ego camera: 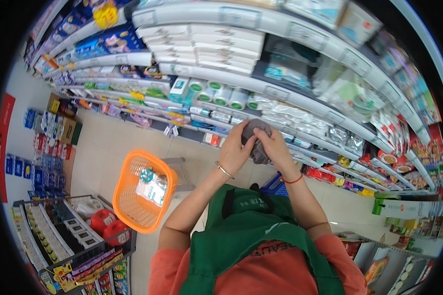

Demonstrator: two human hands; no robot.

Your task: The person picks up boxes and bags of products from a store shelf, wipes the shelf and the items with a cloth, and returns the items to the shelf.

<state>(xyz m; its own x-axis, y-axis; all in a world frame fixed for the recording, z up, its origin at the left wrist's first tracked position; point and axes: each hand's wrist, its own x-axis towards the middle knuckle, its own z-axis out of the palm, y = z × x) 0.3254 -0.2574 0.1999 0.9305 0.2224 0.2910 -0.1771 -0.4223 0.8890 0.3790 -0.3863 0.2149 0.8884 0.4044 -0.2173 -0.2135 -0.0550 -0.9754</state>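
Observation:
Both hands meet in front of the store shelves around a crumpled grey cloth. My left hand, with a bangle at the wrist, grips the cloth's left side. My right hand, with a red cord bracelet, holds its right side, the thumb pressed on top. An orange plastic basket stands to the left, with a packet in clear and white wrapping inside it. Beyond the hands, wrapped packs and white rolls with green-ringed ends sit on the shelves.
Long curved shelf edges run across the view ahead. A grey stool leg shows beside the basket. At lower left is a wire display rack with red containers. A blue crate is partly hidden behind the green apron.

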